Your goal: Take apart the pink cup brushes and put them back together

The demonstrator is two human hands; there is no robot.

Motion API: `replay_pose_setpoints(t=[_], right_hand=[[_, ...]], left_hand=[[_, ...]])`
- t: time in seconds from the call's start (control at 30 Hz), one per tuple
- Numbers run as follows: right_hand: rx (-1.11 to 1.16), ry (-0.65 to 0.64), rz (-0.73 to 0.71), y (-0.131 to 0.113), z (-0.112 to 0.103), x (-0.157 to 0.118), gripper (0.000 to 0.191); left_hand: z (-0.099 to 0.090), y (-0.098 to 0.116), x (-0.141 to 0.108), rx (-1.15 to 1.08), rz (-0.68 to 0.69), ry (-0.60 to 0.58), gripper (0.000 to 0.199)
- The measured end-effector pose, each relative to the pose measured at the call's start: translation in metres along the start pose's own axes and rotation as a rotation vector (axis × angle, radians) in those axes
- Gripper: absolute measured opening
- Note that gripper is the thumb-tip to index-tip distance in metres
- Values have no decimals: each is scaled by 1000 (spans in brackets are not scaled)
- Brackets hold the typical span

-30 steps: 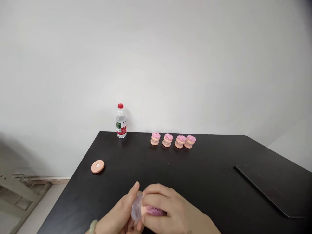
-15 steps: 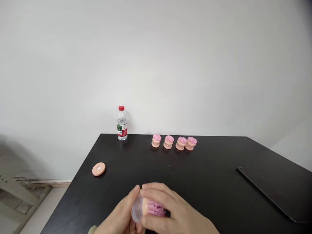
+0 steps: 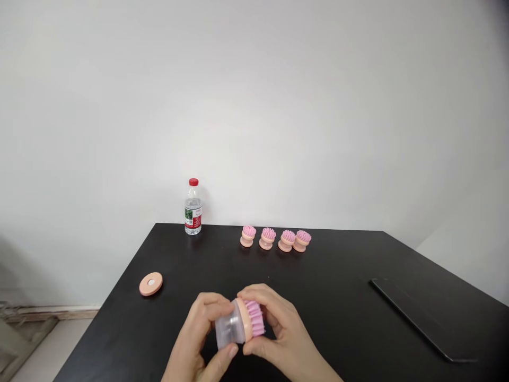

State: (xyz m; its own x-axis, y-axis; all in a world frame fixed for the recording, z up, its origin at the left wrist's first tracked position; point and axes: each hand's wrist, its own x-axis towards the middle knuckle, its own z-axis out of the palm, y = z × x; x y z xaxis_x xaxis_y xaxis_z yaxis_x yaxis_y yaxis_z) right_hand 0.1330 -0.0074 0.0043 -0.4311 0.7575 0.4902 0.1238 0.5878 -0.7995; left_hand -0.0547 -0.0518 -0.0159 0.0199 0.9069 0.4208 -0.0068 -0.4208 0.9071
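Both hands hold a small round brush [image 3: 233, 324] above the near side of the table, tipped sideways with its pink bristles facing right. My left hand [image 3: 201, 331] grips the clear, translucent body between thumb and fingers. At the bristle end, my right hand [image 3: 282, 331] has its thumb and fingers closed around the peach ring and bristles. A peach round disc [image 3: 143, 287] with a white centre lies on the table to the left, apart from the hands.
Several similar brushes [image 3: 266, 240] stand bristles-up in a row at the back of the black table [image 3: 318, 281]. A water bottle [image 3: 193, 212] with a red cap stands at the back left. To the right lies a dark flat panel [image 3: 413, 318]. Behind is a white wall.
The brush now shows more fully between the hands. My left fingers have shifted onto the top of its clear body, and my right hand has opened slightly around the ring. The view shifted a little.
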Motion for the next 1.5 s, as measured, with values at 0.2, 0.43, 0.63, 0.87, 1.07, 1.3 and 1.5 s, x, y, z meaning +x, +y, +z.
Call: replay_pose_setpoints(t=[0.2,0.43,0.63,0.87,1.07,1.3,1.5], right_hand=[[-76,-1,-185,-4,-4,1,36],[-223,-58,-443,-15,-5,2,16],[-286,-114,-419,-13,-5,-1,13],[-274,-45,-85,-8,-2,-5,57],[-211,-52,47,-15,1,-1,44],[24,-43,374,3,0,-6,43],[54,-125,360,-5,-8,-7,87]], left_hand=[[-1,-4,2,-30,-13,5,24],[-4,-7,2,-181,-339,-186,54],[-5,-7,3,-216,-437,-293,54],[-5,-14,0,-50,-55,-115,43],[-12,-24,2,75,154,-251,36],[2,-17,1,-43,-114,-104,23],[-1,-17,3,-197,-309,-82,35]])
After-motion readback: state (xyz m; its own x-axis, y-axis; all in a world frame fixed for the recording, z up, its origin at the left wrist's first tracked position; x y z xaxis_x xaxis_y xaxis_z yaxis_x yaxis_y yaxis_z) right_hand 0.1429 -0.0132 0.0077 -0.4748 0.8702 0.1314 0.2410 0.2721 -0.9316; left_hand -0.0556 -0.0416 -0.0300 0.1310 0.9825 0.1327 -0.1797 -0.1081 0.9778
